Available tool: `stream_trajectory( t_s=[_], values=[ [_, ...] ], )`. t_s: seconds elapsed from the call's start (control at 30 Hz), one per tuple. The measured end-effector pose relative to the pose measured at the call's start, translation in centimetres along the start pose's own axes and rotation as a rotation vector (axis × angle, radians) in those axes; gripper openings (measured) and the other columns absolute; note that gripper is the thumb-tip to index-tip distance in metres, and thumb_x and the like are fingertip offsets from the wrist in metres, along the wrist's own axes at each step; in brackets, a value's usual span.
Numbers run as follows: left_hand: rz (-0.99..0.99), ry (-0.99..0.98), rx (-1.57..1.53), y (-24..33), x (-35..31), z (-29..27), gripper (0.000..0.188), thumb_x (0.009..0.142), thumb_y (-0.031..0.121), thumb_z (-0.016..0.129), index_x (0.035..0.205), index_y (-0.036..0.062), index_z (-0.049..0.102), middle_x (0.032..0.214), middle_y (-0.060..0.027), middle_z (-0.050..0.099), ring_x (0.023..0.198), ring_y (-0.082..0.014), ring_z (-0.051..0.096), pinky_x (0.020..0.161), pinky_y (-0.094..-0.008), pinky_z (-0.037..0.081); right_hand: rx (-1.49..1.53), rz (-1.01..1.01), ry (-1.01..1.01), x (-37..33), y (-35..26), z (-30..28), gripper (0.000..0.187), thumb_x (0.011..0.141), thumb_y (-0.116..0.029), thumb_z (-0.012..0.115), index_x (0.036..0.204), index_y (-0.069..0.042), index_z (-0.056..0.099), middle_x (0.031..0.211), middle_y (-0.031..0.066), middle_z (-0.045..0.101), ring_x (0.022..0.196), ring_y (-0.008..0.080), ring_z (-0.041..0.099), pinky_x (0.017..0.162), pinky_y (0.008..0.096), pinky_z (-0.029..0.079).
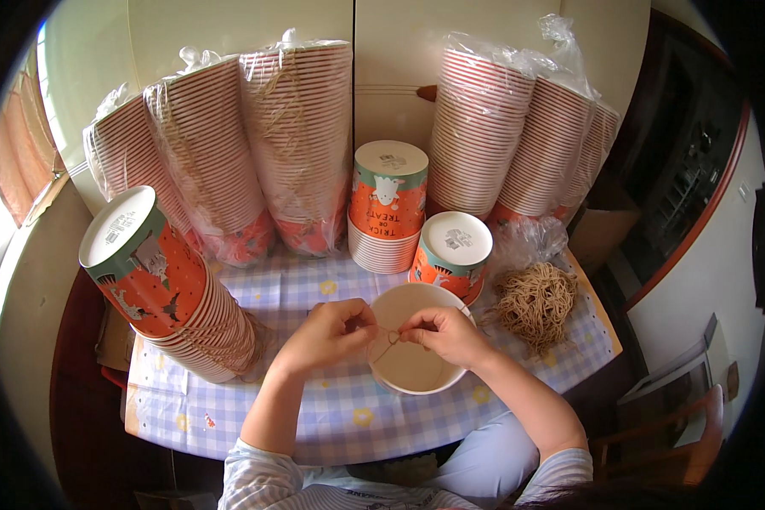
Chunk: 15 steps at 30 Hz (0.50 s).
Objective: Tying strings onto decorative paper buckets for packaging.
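Observation:
A white-lined paper bucket (418, 374) stands mouth up near the front of the table. Above its opening, a thin tan string (389, 342) forms a small loop between my two hands. My left hand (327, 338) pinches the string at the bucket's left rim. From the other side, my right hand (444, 335) pinches it between thumb and forefinger. Just behind the bucket sits an upturned orange and green paper bucket (456, 242). To the right lies a tangled heap of tan strings (537, 308).
An upturned stack of orange buckets (157, 280) with strings draped over it leans at the left. Another short stack (388, 204) stands mid-table. Tall plastic-wrapped bucket stacks (296, 127) line the back, with more wrapped stacks (484, 127) to the right. A checked tablecloth (331, 425) covers the table.

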State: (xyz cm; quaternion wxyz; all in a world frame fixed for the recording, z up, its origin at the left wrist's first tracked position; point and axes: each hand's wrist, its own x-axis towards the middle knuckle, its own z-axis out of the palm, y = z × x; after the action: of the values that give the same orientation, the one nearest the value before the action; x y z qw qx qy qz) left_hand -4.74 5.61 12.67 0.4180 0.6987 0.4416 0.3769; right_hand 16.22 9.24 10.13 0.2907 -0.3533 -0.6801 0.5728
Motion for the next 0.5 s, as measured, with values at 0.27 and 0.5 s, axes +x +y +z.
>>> stream_trajectory(
  t_s=[0.27, 0.5],
  values=[
    [-0.062, 0.111, 0.443, -1.0, 0.6, -0.4, 0.016, 0.071, 0.017, 0.059, 0.078, 0.0025, 0.059, 0.073, -0.0086, 0.061, 0.064, -0.0193, 0.057, 0.056, -0.0298, 0.044, -0.067, -0.081, 0.057, 0.1, 0.4, 0.1, 0.010, 0.081, -0.008, 0.059, 0.085, 0.000, 0.062, 0.077, 0.0026, 0.062, 0.072, 0.0062, 0.056, 0.065, 0.0212, 0.046],
    [0.057, 0.147, 0.591, 0.7, 0.1, 1.7, 0.020, 0.069, 0.025, 0.062, 0.075, 0.0053, 0.059, 0.076, -0.0091, 0.062, 0.070, -0.0258, 0.059, 0.059, -0.0356, 0.046, -0.095, -0.085, 0.140, 0.2, 0.8, -0.3, 0.011, 0.080, -0.010, 0.059, 0.085, 0.000, 0.062, 0.076, 0.0025, 0.063, 0.069, 0.0060, 0.056, 0.063, 0.0214, 0.045]
  ],
)
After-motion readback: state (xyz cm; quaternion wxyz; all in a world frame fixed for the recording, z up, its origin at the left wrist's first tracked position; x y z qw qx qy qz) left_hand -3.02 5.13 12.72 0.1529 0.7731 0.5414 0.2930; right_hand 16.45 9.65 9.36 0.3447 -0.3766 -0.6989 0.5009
